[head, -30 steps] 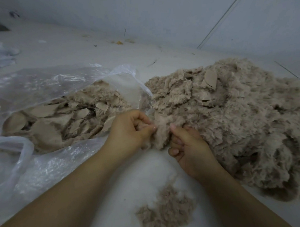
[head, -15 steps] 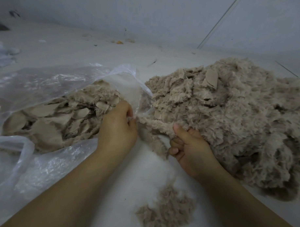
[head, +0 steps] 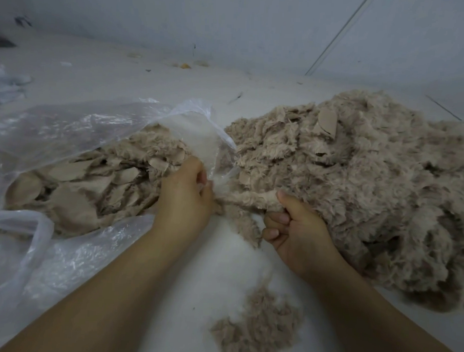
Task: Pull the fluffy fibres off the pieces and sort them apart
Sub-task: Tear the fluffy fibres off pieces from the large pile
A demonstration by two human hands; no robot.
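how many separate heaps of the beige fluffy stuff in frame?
3: big beige fluffy heap at right, flatter beige pieces inside the clear plastic bag at left, small loose beige fibre clump near bottom centre. More may be off-frame.

Dim, flat, bluish light; soft focus, wide-angle bending at the edges.

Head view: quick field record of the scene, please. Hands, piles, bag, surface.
left hand: closed at the bag mouth, pinching one end of a fluffy strip
right hand: closed on the strip at the edge of the big pile
big pile: fluffy beige pieces, right of the hands
bag: clear plastic, open, left side, holds flatter beige pieces
loose fibres: small clump near the bottom, between the forearms
surface: pale, a few bits of debris at the far side
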